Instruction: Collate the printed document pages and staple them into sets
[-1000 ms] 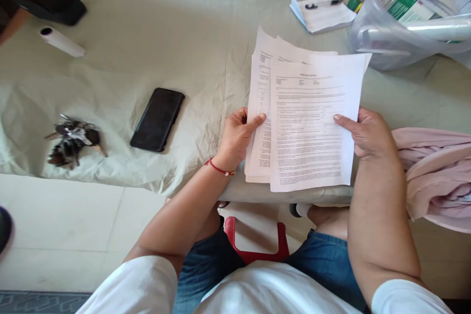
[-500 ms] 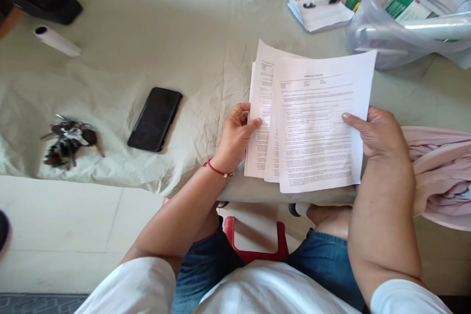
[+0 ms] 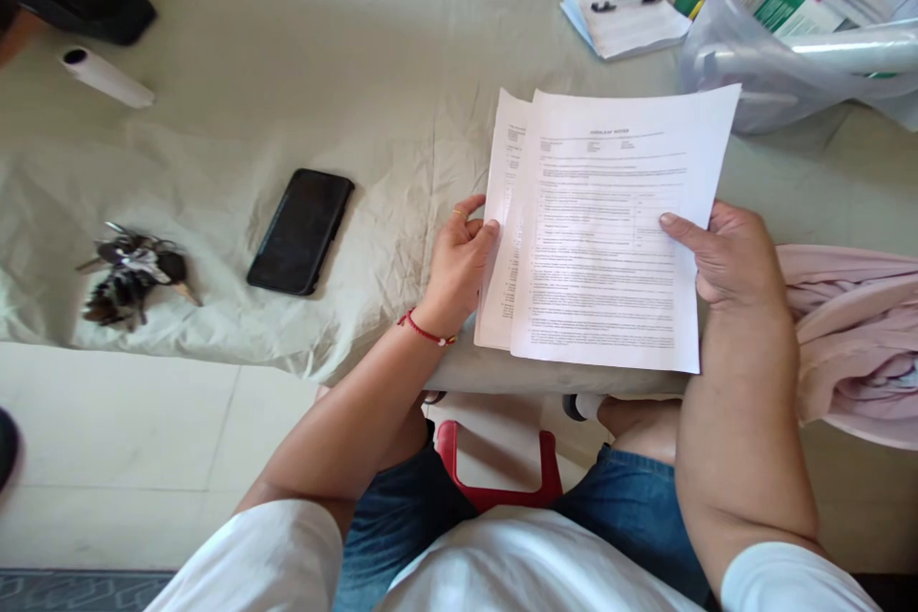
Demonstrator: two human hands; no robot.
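Several printed paper sheets (image 3: 595, 258) are held over the near edge of the cloth-covered table (image 3: 402, 96). The top sheet lies shifted to the right, so the left strip of the sheets beneath (image 3: 498, 277) shows. My left hand (image 3: 463, 253), with a ring and a red bracelet, is closed on the left edge of the sheets, thumb on top. My right hand (image 3: 732, 249) grips the right edge of the top sheet, its thumb flat on the print and its fingers hidden behind. A black phone (image 3: 301, 231) lies left of my left hand.
A bunch of keys (image 3: 140, 273) and a white roll (image 3: 107, 76) lie on the left. At the back right are a notepad with a pen (image 3: 623, 24) and a clear plastic tub (image 3: 753, 96) of items. Pink cloth (image 3: 853, 325) hangs at right; a red stool (image 3: 498, 497) shows below.
My right hand has moved slightly left with the top sheet, which now covers more of the sheets beneath and sits straighter. My left hand has hardly moved.
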